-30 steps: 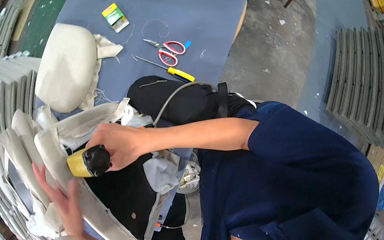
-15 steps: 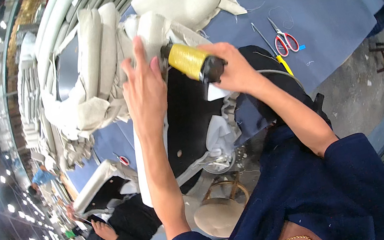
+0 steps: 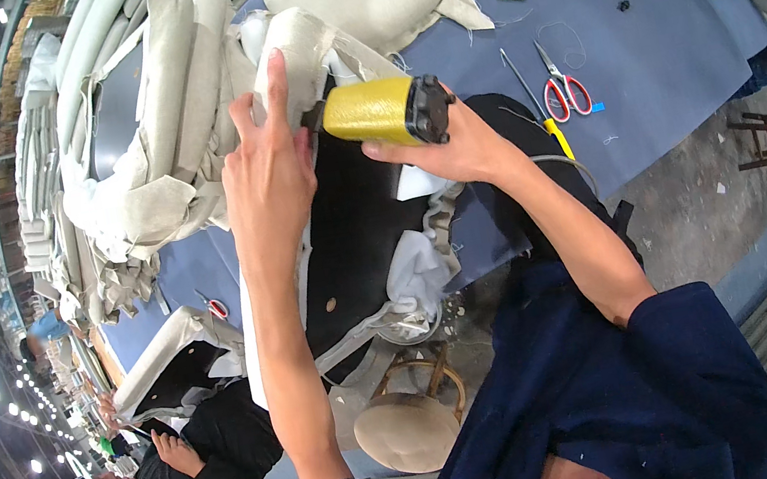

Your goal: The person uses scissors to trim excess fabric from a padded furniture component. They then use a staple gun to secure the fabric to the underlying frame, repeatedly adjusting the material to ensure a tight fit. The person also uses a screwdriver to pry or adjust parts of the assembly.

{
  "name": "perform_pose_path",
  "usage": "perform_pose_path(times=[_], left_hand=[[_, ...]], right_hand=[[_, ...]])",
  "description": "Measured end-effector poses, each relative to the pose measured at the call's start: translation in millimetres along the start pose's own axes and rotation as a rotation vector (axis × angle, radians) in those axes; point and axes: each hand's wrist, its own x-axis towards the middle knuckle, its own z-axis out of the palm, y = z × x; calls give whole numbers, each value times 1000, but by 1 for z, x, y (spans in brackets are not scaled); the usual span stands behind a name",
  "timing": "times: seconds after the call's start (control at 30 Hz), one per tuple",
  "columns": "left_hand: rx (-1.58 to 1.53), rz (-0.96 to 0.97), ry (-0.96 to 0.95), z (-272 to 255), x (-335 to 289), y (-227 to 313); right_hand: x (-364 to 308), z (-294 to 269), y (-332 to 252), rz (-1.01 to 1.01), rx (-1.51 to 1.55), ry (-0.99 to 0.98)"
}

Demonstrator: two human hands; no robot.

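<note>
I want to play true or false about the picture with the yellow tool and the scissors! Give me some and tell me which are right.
1. The right hand holds a yellow tool. True.
2. The left hand lies flat on pale fabric. True.
3. The scissors have blue handles. False: the handles are red.
4. The scissors rest on the blue table cover. True.
5. The left hand holds the scissors. False: the scissors lie apart from both hands.
</note>
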Motion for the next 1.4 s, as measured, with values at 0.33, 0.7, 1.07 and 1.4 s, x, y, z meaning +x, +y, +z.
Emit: perform_pose_path(times=[0.33, 0.7, 1.07, 1.4], left_hand=[[-25, -28, -57, -15, -11, 8], [-553, 91, -200, -40, -34, -31], [-937, -276, -88, -8, -69, -66], [-214, 341, 2, -54, -50, 35]], right_hand=[[-29, 13, 17, -44, -251, -36], [-46, 8, -11, 147, 54, -93], [-46, -15, -26, 403, 805, -176], [-40, -74, -37, 241, 1247, -227]])
